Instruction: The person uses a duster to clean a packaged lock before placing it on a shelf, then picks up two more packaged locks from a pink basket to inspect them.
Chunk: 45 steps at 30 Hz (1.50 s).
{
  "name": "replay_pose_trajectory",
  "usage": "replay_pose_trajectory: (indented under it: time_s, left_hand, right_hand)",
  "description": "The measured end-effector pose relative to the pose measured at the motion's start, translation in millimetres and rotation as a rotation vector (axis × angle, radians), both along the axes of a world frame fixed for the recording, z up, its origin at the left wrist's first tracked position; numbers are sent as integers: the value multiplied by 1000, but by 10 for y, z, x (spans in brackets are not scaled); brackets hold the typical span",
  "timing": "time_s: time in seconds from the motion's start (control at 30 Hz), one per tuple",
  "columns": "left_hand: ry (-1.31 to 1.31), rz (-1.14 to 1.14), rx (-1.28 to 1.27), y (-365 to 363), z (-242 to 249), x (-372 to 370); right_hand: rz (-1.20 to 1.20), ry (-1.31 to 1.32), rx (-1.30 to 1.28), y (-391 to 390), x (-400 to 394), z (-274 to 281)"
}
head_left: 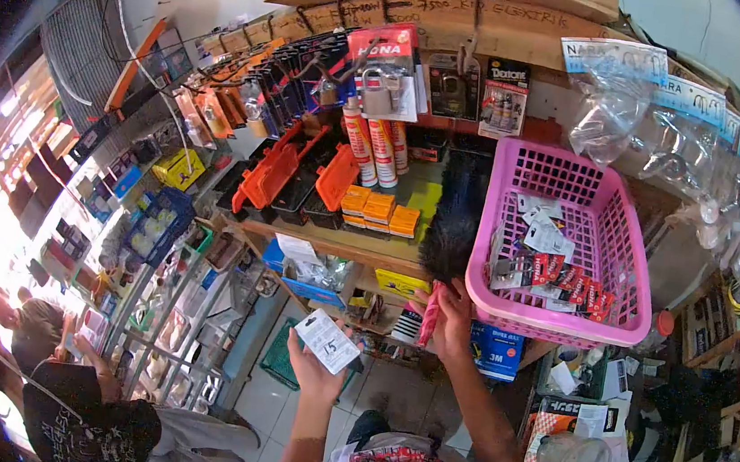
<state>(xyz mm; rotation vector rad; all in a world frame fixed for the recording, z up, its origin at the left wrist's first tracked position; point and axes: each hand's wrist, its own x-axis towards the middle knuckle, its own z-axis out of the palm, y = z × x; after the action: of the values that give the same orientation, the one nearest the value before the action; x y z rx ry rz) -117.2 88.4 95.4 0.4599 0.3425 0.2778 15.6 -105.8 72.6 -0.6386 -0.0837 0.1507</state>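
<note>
My left hand holds a white card marked 15, its written face turned up. My right hand is wrapped round the pink handle of a black bristly duster, whose bristles rise along the shelf. Just right of the duster stands a pink basket, with white cards and red-and-black packets inside. Small orange boxes sit on the shelf left of the duster.
Red and white tubes and open orange-lidded cases share the shelf. Packaged padlocks and plastic bags hang above. Two other people are at the lower left, beside a glass counter. A clear jar is at the lower right.
</note>
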Motion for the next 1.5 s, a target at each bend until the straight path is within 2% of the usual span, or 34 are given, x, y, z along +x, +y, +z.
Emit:
replay_pose_trajectory:
  time_s: [0.07,0.17,0.23,0.3,0.37,0.43,0.47,0.53,0.6,0.7,0.77,0.83,0.87,0.93,0.97,1.03,1.07,1.23,1.5]
  left_hand:
    - [-3,-45,-38,27,72,69]
    - [-79,-150,-20,100,51,237]
    - [-96,-179,35,155,74,357]
    - [-51,-158,93,126,182,438]
    - [-57,-184,142,34,310,495]
    - [-22,-254,226,-42,389,547]
    - [-107,-347,44,-64,356,587]
    - [-114,-409,207,-159,406,653]
    - [-130,-473,333,-281,634,715]
    - [-319,-521,542,-339,1050,709]
    - [-494,-471,615,-295,1311,745]
    - [-712,-360,696,-220,1569,819]
    - [-803,-319,805,-162,1755,832]
    - [-975,-230,1023,-41,2129,845]
    - [-1030,-178,1009,-15,2243,894]
    - [-1036,-89,950,20,2356,1014]
    - [-1032,-109,994,74,2471,1019]
    - [-1036,-162,964,137,2664,1134]
    - [-1027,-139,949,128,2647,1168]
  right_hand:
    - [-5,13,20,-50,-30,-112]
    - [-43,63,-198,-219,-283,-203]
    - [-122,59,-599,-368,-583,-203]
    - [-301,-135,-961,-512,-928,-344]
    - [-365,-135,-799,-470,-1391,-26]
    - [-226,-387,-871,-432,-1457,166]
    - [-155,-503,-904,-407,-1485,276]
    - [-84,-511,-1093,-272,-1344,704]
    - [-188,-525,-1268,-65,-1178,1042]
    - [-388,-735,-1270,176,-836,1233]
    - [-543,-880,-1245,252,-605,1415]
    - [-457,-774,-1259,239,-562,1759]
    - [-355,-694,-820,348,-493,1849]
    - [-293,-741,-793,376,-501,2291]
    - [-276,-771,-750,413,-490,2451]
    - [-303,-893,-749,407,-356,2551]
    - [-129,-757,-638,417,-363,2638]
    - [-149,-800,-540,489,-189,2801]
    - [-157,-792,-498,532,-158,2828]
